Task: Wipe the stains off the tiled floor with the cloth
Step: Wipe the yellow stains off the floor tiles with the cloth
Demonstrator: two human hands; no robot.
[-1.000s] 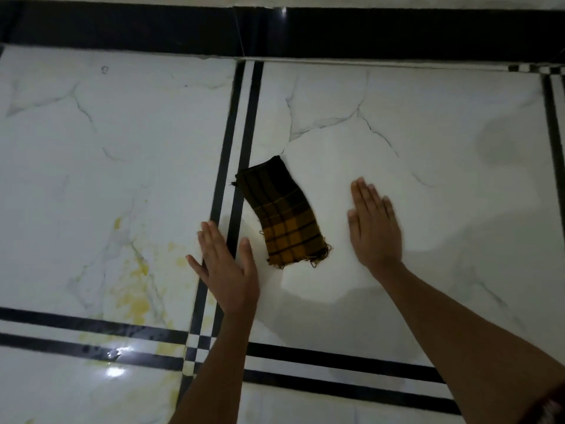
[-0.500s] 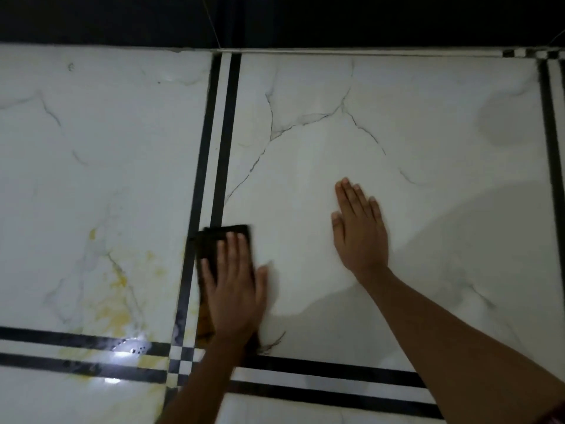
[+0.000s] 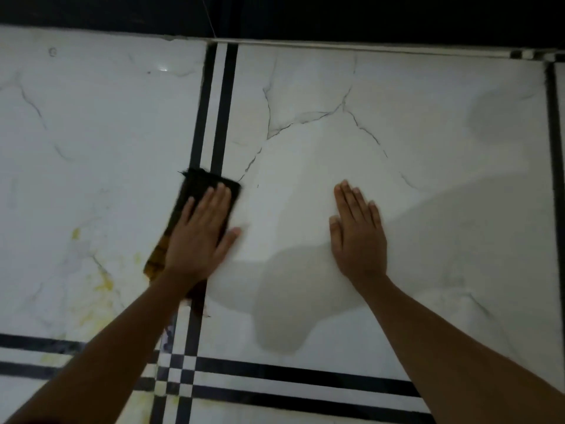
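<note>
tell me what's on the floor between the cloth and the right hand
Nothing: in the head view the stretch between the cloth and the right hand is bare white tile, crossed only by thin dark veins and shadow.

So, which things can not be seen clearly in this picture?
- Cloth, head view: the left hand and forearm hide its middle and near end.
- Yellow stains: faint in dim light, extent unclear, partly under the left forearm.
- Dark band at the top: too dark to identify.
</note>
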